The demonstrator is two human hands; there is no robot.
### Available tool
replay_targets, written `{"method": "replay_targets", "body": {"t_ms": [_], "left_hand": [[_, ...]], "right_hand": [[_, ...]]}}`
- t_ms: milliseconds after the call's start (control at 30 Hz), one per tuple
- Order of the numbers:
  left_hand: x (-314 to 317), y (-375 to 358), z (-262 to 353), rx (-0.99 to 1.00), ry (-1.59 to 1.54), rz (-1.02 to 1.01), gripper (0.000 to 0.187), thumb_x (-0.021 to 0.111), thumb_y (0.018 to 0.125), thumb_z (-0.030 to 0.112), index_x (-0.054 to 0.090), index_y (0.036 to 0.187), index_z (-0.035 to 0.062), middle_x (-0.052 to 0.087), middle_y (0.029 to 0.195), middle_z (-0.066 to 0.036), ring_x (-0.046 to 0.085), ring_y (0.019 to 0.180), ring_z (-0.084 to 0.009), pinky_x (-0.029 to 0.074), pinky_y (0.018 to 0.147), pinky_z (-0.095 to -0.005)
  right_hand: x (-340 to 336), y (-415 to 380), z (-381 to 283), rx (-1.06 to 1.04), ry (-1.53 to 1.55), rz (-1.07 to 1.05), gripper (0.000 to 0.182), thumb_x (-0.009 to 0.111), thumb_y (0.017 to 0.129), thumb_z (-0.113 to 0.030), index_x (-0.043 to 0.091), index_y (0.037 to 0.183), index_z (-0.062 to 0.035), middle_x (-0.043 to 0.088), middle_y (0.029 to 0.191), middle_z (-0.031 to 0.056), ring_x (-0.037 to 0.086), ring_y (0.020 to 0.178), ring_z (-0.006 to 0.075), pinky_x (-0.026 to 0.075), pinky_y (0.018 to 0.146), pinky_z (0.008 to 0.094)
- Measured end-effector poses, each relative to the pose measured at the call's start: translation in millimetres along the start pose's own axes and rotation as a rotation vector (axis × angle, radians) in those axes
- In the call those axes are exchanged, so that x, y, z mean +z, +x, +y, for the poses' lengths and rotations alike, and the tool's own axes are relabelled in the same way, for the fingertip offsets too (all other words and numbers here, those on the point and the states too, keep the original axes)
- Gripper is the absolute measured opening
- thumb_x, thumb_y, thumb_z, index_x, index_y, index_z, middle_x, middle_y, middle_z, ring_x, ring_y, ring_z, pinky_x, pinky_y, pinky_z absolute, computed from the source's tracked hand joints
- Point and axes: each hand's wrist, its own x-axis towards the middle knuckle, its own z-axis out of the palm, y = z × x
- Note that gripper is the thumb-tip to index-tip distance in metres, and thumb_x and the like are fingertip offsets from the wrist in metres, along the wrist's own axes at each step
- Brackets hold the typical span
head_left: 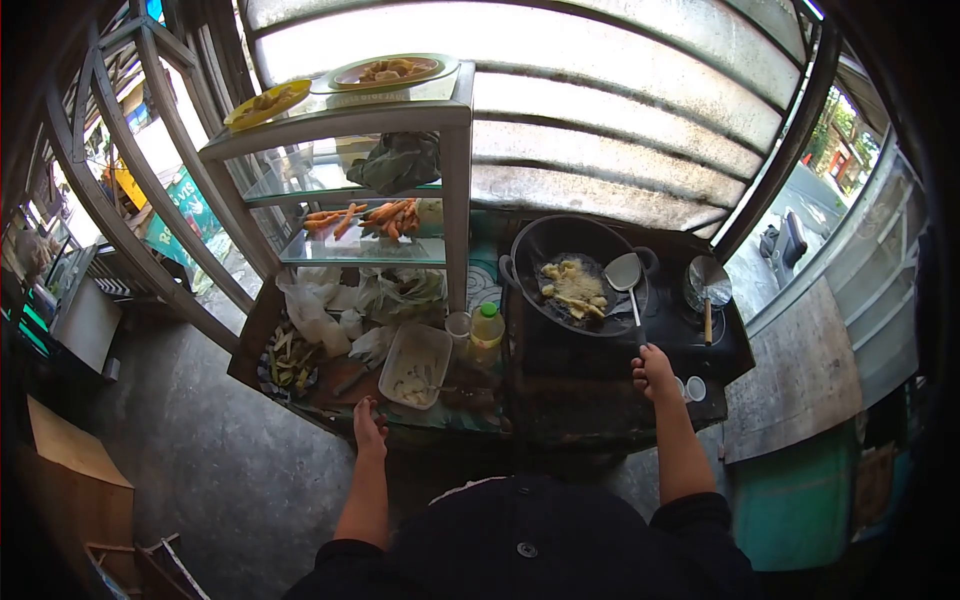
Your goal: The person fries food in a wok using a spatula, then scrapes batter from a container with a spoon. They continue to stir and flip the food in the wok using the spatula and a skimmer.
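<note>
My right hand (pixel 654 372) is wrapped round the handle of a long metal spatula (pixel 624 272). The spatula's broad blade rests at the right inner side of a dark wok (pixel 530 240), beside a clump of frying pieces of food (pixel 574 287) in bubbling oil. Low at the counter's front edge, my left hand (pixel 370 427) is held with loosely bent fingers apart and nothing seen in it. Just beyond it stands a white plastic tub (pixel 417 350) with pale batter and a utensil in it.
A glass display case (pixel 458 180) with plates on top rises behind the tub. A capped bottle (pixel 487 332) and a clear cup (pixel 458 325) stand between tub and wok. Right of the wok is a small pot (pixel 707 280) with a wooden-handled tool. Peelings (pixel 290 362) lie at left.
</note>
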Motion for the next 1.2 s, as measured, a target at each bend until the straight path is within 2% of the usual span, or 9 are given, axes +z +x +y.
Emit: {"method": "replay_targets", "body": {"t_ms": [100, 267, 333, 367, 600, 667, 767, 1133, 1200], "left_hand": [[-5.5, 1.7, -3.1, -0.01, -0.003, 0.001, 0.025, 0.048, 0.091, 0.037, 0.052, 0.112, 0.0234, 0.051, 0.104, 0.008, 0.049, 0.072, -0.0094, 0.036, 0.055, -0.0241], [-1.6, 3.0, -3.4, -0.025, 0.007, -0.028, 0.023, 0.048, 0.091, 0.036, 0.052, 0.111, 0.0242, 0.051, 0.104, 0.008, 0.049, 0.074, -0.0095, 0.036, 0.057, -0.0245], [2.7, 4.3, -3.3, -0.032, 0.014, -0.033, 0.023, 0.048, 0.091, 0.036, 0.052, 0.111, 0.0241, 0.051, 0.104, 0.008, 0.05, 0.074, -0.0096, 0.036, 0.057, -0.0245], [5.0, 4.5, -3.7, -0.038, 0.017, -0.036, 0.023, 0.048, 0.091, 0.036, 0.052, 0.111, 0.0239, 0.051, 0.104, 0.008, 0.05, 0.075, -0.0097, 0.036, 0.058, -0.0246], [5.8, -0.8, -0.4, -0.037, 0.053, -0.074, 0.024, 0.048, 0.091, 0.036, 0.051, 0.112, 0.0241, 0.051, 0.104, 0.008, 0.05, 0.078, -0.0101, 0.036, 0.058, -0.0251], [-0.6, -0.1, -2.5, -0.025, 0.026, -0.089, 0.024, 0.049, 0.091, 0.035, 0.051, 0.112, 0.0247, 0.051, 0.105, 0.008, 0.05, 0.079, -0.0103, 0.036, 0.059, -0.0254], [-5.6, 1.7, -5.3, -0.038, 0.039, -0.056, 0.023, 0.05, 0.09, 0.035, 0.052, 0.111, 0.025, 0.051, 0.105, 0.008, 0.05, 0.078, -0.0103, 0.037, 0.06, -0.0257], [0.4, 1.1, -3.9, -0.041, 0.031, -0.075, 0.024, 0.049, 0.091, 0.036, 0.052, 0.112, 0.0255, 0.052, 0.106, 0.008, 0.05, 0.076, -0.0094, 0.037, 0.06, -0.026], [-0.8, -0.9, -4.6, -0.04, 0.026, -0.075, 0.024, 0.049, 0.091, 0.036, 0.052, 0.112, 0.0254, 0.052, 0.106, 0.008, 0.05, 0.076, -0.0094, 0.037, 0.06, -0.0259]], "right_hand": [[9.7, -18.0, 4.3, 0.126, 0.141, -0.083, 0.007, 0.04, 0.093, -0.016, 0.039, 0.1, -0.0181, 0.043, 0.069, -0.002, 0.033, 0.046, 0.004, 0.024, 0.039, 0.0181], [34.6, -35.1, 0.8, 0.272, 0.328, -0.204, 0.005, 0.04, 0.093, -0.016, 0.039, 0.089, -0.0142, 0.041, 0.068, -0.0023, 0.032, 0.045, 0.0043, 0.021, 0.038, 0.0183], [33.2, -23.3, -2.8, 0.473, 0.565, -0.397, 0.015, 0.039, 0.095, -0.019, 0.04, 0.084, -0.0093, 0.04, 0.066, -0.003, 0.032, 0.043, 0.0031, 0.02, 0.036, 0.0177], [32.9, -16.5, -3.3, 0.452, 0.609, -0.446, 0.022, 0.038, 0.096, -0.021, 0.04, 0.079, -0.0071, 0.039, 0.065, -0.0034, 0.032, 0.042, 0.0024, 0.019, 0.035, 0.0173], [21.4, -5.4, -1.2, 0.446, 0.7, -0.504, 0.017, 0.038, 0.096, -0.02, 0.04, 0.084, -0.0087, 0.04, 0.066, -0.0026, 0.033, 0.043, 0.0025, 0.02, 0.035, 0.0171], [19.9, -14.4, -3.0, 0.271, 0.465, -0.276, 0.007, 0.041, 0.095, -0.02, 0.041, 0.094, -0.0134, 0.041, 0.068, -0.0023, 0.033, 0.044, 0.0024, 0.021, 0.036, 0.0165], [11.8, -25.0, -5.2, 0.151, 0.216, -0.253, 0.007, 0.043, 0.095, -0.021, 0.041, 0.101, -0.0193, 0.042, 0.069, -0.0022, 0.033, 0.045, 0.0024, 0.022, 0.037, 0.0165], [-24.8, -30.6, -25.0, 0.019, -0.149, -0.211, 0.024, 0.044, 0.094, -0.021, 0.043, 0.118, -0.0185, 0.043, 0.066, -0.0032, 0.03, 0.043, 0.0031, 0.024, 0.037, 0.018], [-29.4, -25.1, -28.1, -0.047, -0.327, -0.075, 0.025, 0.044, 0.093, -0.021, 0.042, 0.118, -0.0188, 0.043, 0.066, -0.0034, 0.03, 0.043, 0.0038, 0.024, 0.037, 0.019]]}}
